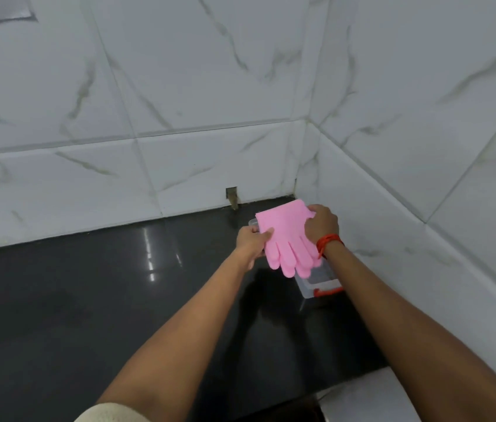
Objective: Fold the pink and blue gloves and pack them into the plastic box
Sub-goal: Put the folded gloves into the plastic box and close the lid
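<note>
A pink glove [286, 236] is held flat above a clear plastic box [316, 283] with an orange-red clip, in the far right corner of the dark counter. Its cuff points to the wall and its fingers hang toward me. My left hand [251, 240] pinches the glove's left edge. Gripping the right edge is my right hand [321, 225], which wears a red thread at the wrist. The glove hides most of the box; only its near end and a bit of its far left rim show. No blue glove is in sight.
The glossy black counter [119, 300] meets white marble-patterned tiled walls [180, 102] at the back and right. A small notch in the tile [231, 196] sits at the wall's foot. A pale surface [371, 394] lies past the counter's near right edge.
</note>
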